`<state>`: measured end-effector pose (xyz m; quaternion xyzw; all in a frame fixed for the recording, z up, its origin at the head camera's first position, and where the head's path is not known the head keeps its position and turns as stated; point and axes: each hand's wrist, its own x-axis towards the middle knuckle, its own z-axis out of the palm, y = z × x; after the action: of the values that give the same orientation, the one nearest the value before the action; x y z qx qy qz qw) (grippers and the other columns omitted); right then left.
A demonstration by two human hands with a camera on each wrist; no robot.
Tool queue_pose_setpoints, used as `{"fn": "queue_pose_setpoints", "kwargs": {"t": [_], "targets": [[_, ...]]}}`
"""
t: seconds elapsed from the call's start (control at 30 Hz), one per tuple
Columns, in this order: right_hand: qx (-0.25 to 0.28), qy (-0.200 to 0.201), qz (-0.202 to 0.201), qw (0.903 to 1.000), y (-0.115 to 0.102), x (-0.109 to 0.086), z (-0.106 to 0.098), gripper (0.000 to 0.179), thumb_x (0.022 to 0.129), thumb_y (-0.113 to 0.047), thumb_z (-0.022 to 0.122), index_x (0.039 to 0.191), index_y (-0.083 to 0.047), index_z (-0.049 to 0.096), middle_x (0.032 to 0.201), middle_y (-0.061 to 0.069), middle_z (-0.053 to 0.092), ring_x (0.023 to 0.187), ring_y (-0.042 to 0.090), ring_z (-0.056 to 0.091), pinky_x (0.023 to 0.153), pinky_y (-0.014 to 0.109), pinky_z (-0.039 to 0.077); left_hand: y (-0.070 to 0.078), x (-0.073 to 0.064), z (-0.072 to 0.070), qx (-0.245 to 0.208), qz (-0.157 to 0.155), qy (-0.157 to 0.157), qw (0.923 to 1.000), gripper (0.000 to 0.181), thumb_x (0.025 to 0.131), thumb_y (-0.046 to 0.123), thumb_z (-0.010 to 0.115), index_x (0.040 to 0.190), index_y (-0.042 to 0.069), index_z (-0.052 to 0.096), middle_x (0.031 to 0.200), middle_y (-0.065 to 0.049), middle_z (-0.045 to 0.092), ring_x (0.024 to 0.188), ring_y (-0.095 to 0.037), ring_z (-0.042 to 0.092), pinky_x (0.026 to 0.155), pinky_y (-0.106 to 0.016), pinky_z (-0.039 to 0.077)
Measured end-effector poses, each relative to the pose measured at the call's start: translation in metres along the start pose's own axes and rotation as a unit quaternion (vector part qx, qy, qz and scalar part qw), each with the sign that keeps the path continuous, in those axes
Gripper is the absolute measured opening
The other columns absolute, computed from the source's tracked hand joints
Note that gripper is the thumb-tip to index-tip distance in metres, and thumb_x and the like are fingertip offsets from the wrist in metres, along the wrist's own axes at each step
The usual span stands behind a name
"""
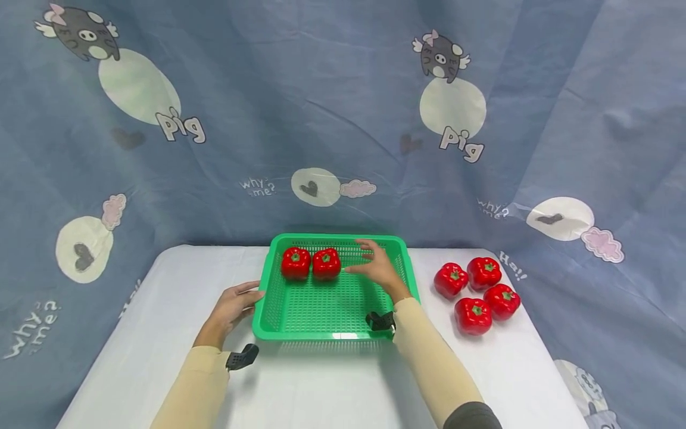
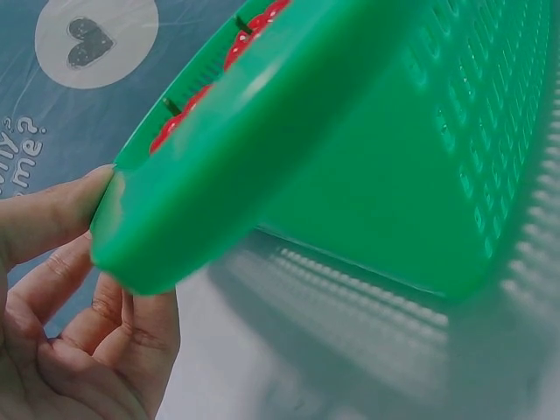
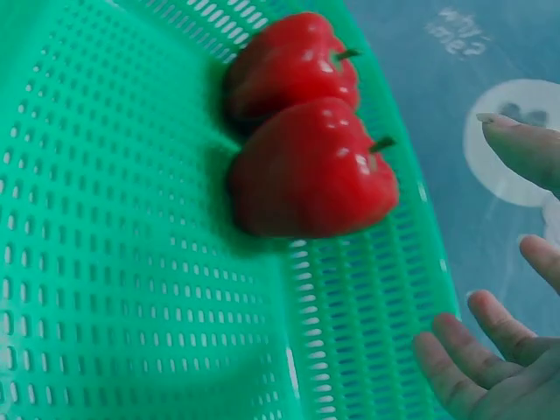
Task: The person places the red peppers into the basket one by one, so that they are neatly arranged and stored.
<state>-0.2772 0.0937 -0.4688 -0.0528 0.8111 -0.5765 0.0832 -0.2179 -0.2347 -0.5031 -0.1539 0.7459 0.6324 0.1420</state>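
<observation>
Two red bell peppers (image 1: 296, 263) stand side by side in the back left part of a green plastic basket (image 1: 334, 335), stems up. At the basket's left side, my left hand (image 1: 231, 310) holds the rim; in the left wrist view its thumb (image 2: 61, 210) lies on the rim's edge and the fingers bend beneath it. My right hand (image 1: 382, 269) hovers over the basket's back right part with fingers spread and nothing in them. In the right wrist view the nearer pepper (image 3: 311, 171) is apart from those fingers (image 3: 503, 328).
Several more red bell peppers (image 1: 473, 316) are grouped on the white table (image 1: 321, 387) to the right of the basket. A blue curtain (image 1: 343, 119) with pig prints hangs behind the table.
</observation>
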Motion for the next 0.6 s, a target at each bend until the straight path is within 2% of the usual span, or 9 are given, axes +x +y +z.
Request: {"fn": "queue_pose_setpoints", "kwargs": {"t": [0.2,0.37,0.6], "targets": [[0.023,0.004,-0.018,0.9996,-0.002,-0.012,-0.020,0.074,0.068,-0.016,0.080,0.133,-0.020,0.043,0.136,0.008,0.038,0.126,0.032,0.037,0.093,0.047,0.042,0.003,-0.001,0.000,0.008,-0.005,-0.002,1.0000,0.056,0.084,0.024,0.064,0.132,0.004,0.044,0.106,-0.007,0.064,0.083,-0.009,0.062,0.079,-0.030,0.051],[0.029,0.009,-0.028,0.9992,-0.005,-0.026,-0.036,0.074,0.071,-0.012,0.077,0.134,-0.016,0.040,0.138,0.012,0.037,0.127,0.035,0.034,0.099,0.049,0.036,0.004,0.001,0.001,0.007,0.002,-0.004,1.0000,0.057,0.084,0.025,0.065,0.132,0.004,0.044,0.108,-0.008,0.063,0.083,-0.010,0.062,0.078,-0.029,0.051],[0.044,0.011,-0.047,0.9978,0.006,-0.044,-0.063,0.074,0.073,-0.015,0.076,0.136,-0.010,0.038,0.136,0.018,0.038,0.126,0.038,0.035,0.102,0.051,0.030,0.001,0.000,0.000,0.000,-0.002,-0.001,1.0000,0.058,0.083,0.024,0.066,0.132,0.003,0.044,0.106,-0.007,0.064,0.082,-0.010,0.062,0.076,-0.028,0.051]]}}
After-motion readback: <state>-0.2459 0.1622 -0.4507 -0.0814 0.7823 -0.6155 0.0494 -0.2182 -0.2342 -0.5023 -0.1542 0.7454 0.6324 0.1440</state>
